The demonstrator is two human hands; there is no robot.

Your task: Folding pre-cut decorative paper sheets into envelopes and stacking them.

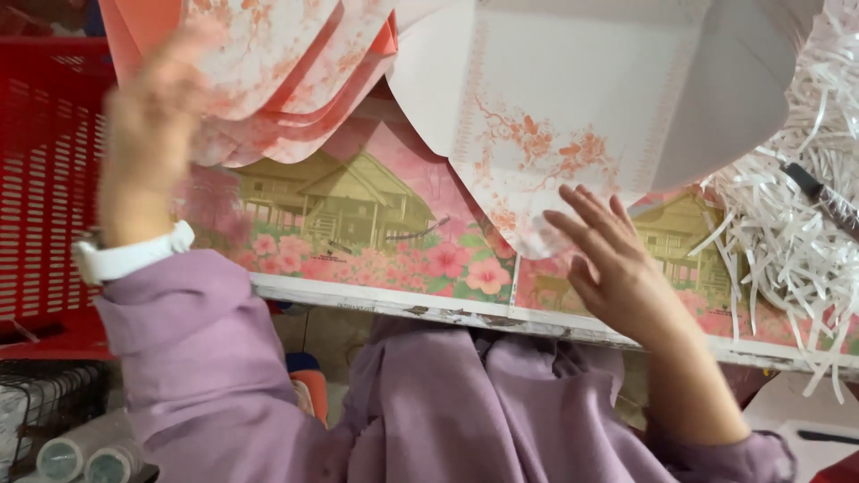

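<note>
My left hand [152, 134] is grasping the pink sheets [268, 80], lifting them off the printed board [376, 233]; my right hand [613, 264], released, is pressing flat the white floral sheet [555, 116] above the board.

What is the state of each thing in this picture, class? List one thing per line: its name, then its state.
Left hand: raised, blurred, at the pink floral sheets.
Right hand: open, fingers spread on the white sheet.
White floral sheet: unfolded, creased.
Pink floral sheets: stacked, curling.
Printed house board: lying flat.
Shredded paper: loose, heaped.
Red basket: contents hidden.
</note>
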